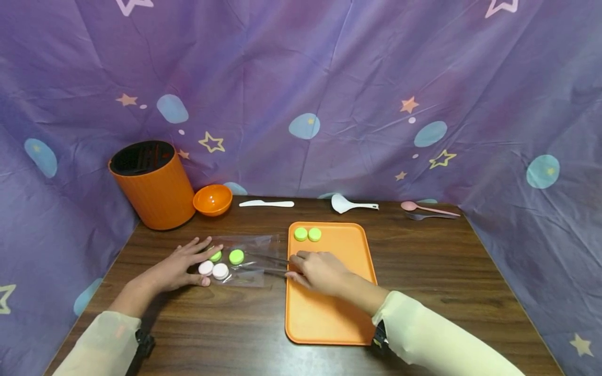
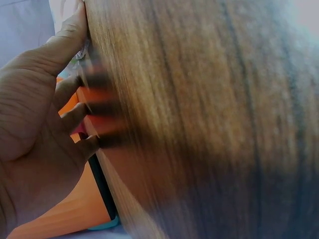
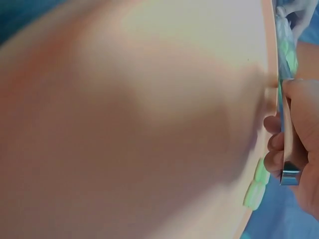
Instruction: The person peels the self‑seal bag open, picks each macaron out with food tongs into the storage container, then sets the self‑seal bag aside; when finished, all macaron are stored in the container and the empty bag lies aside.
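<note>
My left hand (image 1: 181, 263) rests with spread fingers at the left end of a clear plastic bag (image 1: 268, 243), its fingertips down by the table in the left wrist view. Two green macarons, one (image 1: 236, 256) nearer the middle, and two white macarons (image 1: 220, 271) lie within the bag's outline. Metal tongs (image 3: 287, 144) are gripped in my right hand (image 1: 324, 271), above the left side of an orange tray (image 1: 329, 318). Their two arms reach left over the bag, spread apart toward the nearer green macaron. Two more green macarons (image 1: 308, 234) sit side by side at the tray's far end.
An orange knife block (image 1: 157, 188) and an orange bowl (image 1: 213, 200) stand at the back left. Along the back edge lie a white knife (image 1: 266, 203), a white ladle (image 1: 352, 204), a pink spoon (image 1: 430, 209) and a grey utensil (image 1: 432, 216). A purple curtain (image 1: 263, 68) hangs behind.
</note>
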A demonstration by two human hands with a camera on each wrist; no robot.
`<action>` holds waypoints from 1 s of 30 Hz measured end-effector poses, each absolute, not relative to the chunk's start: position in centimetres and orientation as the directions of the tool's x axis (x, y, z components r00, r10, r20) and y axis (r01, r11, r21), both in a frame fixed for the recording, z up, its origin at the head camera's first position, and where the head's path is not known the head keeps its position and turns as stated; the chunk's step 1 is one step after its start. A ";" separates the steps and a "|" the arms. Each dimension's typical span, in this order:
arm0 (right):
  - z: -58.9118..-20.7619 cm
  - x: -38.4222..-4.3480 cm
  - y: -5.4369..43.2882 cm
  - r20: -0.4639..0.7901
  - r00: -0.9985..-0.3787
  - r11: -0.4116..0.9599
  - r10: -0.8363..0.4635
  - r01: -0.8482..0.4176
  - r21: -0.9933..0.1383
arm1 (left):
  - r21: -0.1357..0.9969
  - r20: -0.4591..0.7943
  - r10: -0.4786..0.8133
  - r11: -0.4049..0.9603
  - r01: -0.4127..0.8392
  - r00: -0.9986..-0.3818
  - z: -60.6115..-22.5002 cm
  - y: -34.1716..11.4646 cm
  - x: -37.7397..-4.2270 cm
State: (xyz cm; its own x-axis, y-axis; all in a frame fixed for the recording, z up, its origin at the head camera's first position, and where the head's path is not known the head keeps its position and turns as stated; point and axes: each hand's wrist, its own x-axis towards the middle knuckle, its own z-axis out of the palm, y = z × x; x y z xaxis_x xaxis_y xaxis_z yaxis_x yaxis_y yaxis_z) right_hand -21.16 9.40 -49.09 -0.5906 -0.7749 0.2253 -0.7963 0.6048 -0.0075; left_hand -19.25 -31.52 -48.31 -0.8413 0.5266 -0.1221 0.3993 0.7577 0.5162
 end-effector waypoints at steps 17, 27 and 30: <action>-49.2 -21.4 8.0 0.234 -0.589 0.603 -0.773 -0.798 -0.016 | 0.518 -0.117 0.526 0.756 0.400 -0.843 -48.6 -31.6 -19.4; -48.9 -21.0 9.6 0.283 -0.563 0.585 -0.776 -0.811 -0.010 | 0.509 -0.107 0.531 0.756 0.412 -0.841 -48.6 -31.5 -19.4; -48.9 -21.0 10.3 0.274 -0.567 0.585 -0.777 -0.811 -0.018 | 0.510 -0.102 0.534 0.753 0.416 -0.840 -48.5 -31.5 -19.3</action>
